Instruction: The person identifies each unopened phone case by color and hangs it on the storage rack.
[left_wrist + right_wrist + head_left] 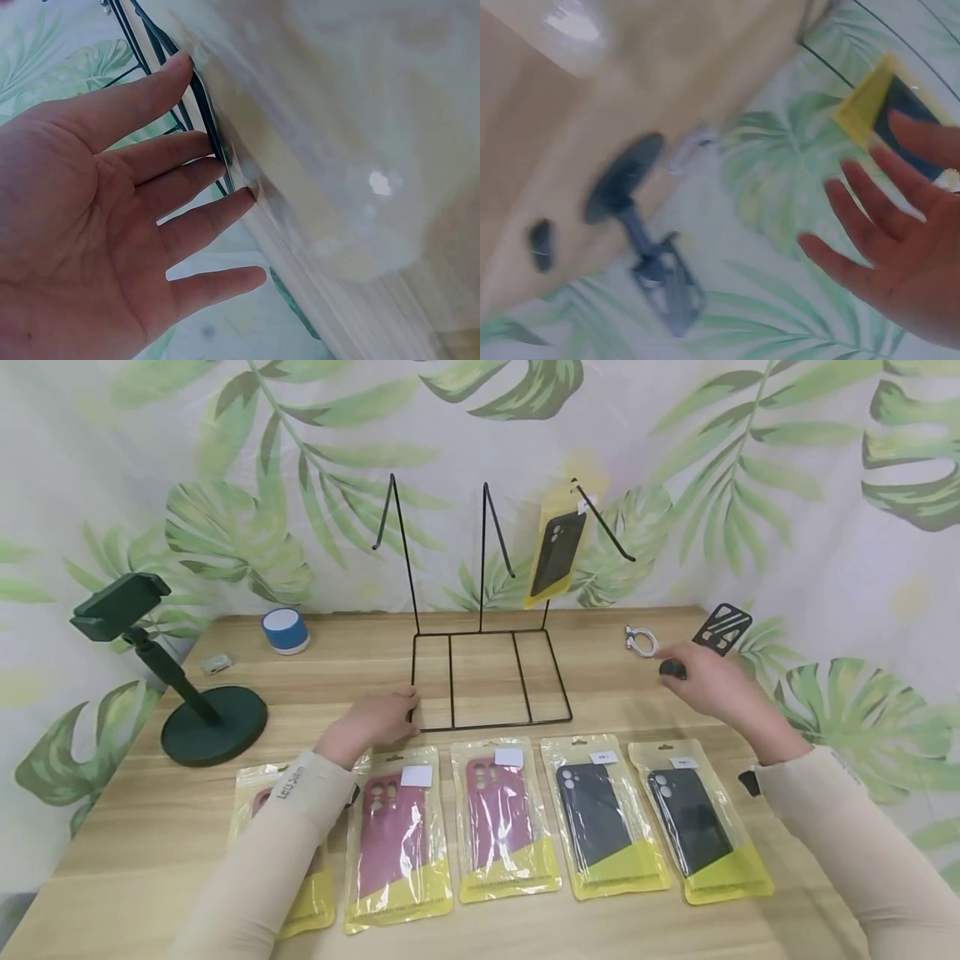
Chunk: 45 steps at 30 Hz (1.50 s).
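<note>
My left hand [380, 717] is at the front left corner of a black wire display rack [480, 727]. In the left wrist view its extended fingertips [214, 169] and thumb meet the rack's wire. My right hand [708, 678] is raised at the right, fingers spread and holding nothing in the right wrist view. It overlaps a small black phone stand [723, 625], whose round base [626, 176] shows in that view. One packaged dark phone case [558, 553] hangs on the rack's right hook. Packaged cases, two dark [596, 810] and several pinkish red [495, 814], lie in a row in front.
A dark green phone stand [213, 727] stands at the left, near a blue and white cylinder [285, 631] and a small flat item [216, 663]. A coiled white cable [641, 642] lies right of the rack. My left sleeve partly covers the leftmost package [311, 902].
</note>
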Each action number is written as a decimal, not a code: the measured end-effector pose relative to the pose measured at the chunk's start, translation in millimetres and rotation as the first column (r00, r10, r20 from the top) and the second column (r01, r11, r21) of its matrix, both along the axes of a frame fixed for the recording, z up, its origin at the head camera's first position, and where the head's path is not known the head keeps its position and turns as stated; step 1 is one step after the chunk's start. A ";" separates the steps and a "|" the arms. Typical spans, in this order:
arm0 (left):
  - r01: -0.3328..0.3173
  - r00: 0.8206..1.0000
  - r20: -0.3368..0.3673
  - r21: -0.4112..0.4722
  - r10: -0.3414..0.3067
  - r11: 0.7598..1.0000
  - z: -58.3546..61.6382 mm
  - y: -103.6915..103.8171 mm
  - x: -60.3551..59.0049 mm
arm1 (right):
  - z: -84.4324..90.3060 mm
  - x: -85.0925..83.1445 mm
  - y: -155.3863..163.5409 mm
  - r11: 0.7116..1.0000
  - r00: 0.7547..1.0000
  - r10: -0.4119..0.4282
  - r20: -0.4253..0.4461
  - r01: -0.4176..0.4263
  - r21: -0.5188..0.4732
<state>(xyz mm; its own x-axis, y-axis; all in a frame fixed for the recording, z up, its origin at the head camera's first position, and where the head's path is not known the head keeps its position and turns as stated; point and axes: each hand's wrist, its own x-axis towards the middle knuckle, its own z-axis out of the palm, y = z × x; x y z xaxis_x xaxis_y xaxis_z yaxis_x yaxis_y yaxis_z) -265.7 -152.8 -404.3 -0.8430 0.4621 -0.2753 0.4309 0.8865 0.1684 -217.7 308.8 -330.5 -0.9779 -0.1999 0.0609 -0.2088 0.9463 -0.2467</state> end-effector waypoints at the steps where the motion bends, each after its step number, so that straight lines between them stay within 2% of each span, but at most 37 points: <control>1: -0.003 1.000 0.000 0.002 0.003 1.000 1.2 -0.6 -0.3 | -5.1 2.4 2.5 1.000 0.999 0.015 0.048 -0.015 0.010; 5: -0.011 1.000 -0.001 0.007 0.011 1.000 3.7 -1.5 -0.1 | -24.1 8.2 12.0 0.997 0.975 0.070 0.209 -0.072 0.001; 11: -0.018 1.000 0.005 0.004 0.018 1.000 1.9 -1.4 -0.5 | -41.5 13.5 23.7 0.993 0.916 0.110 0.385 -0.121 0.006; 15: -0.019 1.000 0.011 0.009 0.019 1.000 0.8 -0.2 -0.1 | -45.9 15.6 29.4 0.991 0.884 0.132 0.449 -0.133 -0.031; 18: -0.020 1.000 0.017 0.015 0.020 1.000 1.2 -0.4 0.4 | -46.6 14.6 31.6 0.989 0.875 0.147 0.461 -0.145 -0.040; 21: -0.020 1.000 0.024 0.022 0.020 1.000 1.9 -0.8 1.3 | -46.3 13.9 33.7 0.986 0.882 0.158 0.444 -0.164 -0.025; 26: -0.014 1.000 0.018 0.024 0.013 1.000 2.4 -1.6 1.6 | -38.7 13.2 35.9 0.986 0.913 0.161 0.376 -0.165 -0.021; 30: -0.011 1.000 0.012 0.019 0.011 1.000 2.5 -1.7 1.2 | -28.0 13.5 34.3 0.988 0.945 0.145 0.292 -0.123 -0.091; 34: -0.015 1.000 0.011 0.019 0.015 1.000 4.6 -0.8 2.2 | -14.9 17.3 33.0 0.983 0.983 0.125 0.132 -0.106 -0.148; 37: -0.018 1.000 0.013 0.022 0.018 1.000 5.9 -0.4 3.3 | -3.6 23.2 31.0 0.981 0.992 0.129 -0.013 -0.130 -0.144; 40: -0.027 0.999 0.023 0.029 0.026 0.999 6.1 -0.4 3.4 | 8.5 30.9 26.3 0.968 0.968 0.186 -0.168 -0.209 -0.136; 45: -0.032 0.999 0.024 0.030 0.031 0.999 3.6 -2.3 1.7 | 28.7 41.2 16.2 0.911 0.868 0.328 -0.373 -0.396 -0.119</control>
